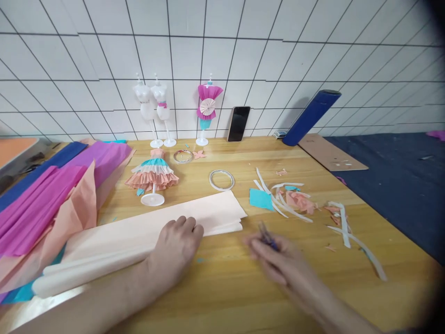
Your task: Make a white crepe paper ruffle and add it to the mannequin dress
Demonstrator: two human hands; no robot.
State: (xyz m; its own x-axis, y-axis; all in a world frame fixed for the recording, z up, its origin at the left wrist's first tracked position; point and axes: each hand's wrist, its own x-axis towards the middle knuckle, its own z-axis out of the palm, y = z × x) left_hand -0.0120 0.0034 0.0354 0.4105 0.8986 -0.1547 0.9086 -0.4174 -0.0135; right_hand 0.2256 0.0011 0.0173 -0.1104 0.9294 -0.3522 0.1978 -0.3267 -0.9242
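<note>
A long folded sheet of pale pink crepe paper (215,211) lies across the wooden table, its right end cut unevenly. My left hand (179,248) is closed with curled fingers on this sheet, pressing it near its right half. To the right of the sheet, my right hand (278,260) is closed around small scissors (267,239), blurred by motion, with the blades pointing away from me. The scissors are apart from the paper. Beyond the sheet stands a doll stand in a ruffled peach, white and blue dress (153,174).
White mannequins (146,109) and a mannequin in magenta (205,109) stand by the tiled wall, near a phone (238,124) and a leaning blue roll (311,118). Tape rings (211,180), paper scraps (301,202) and coloured crepe sheets (41,204) lie around.
</note>
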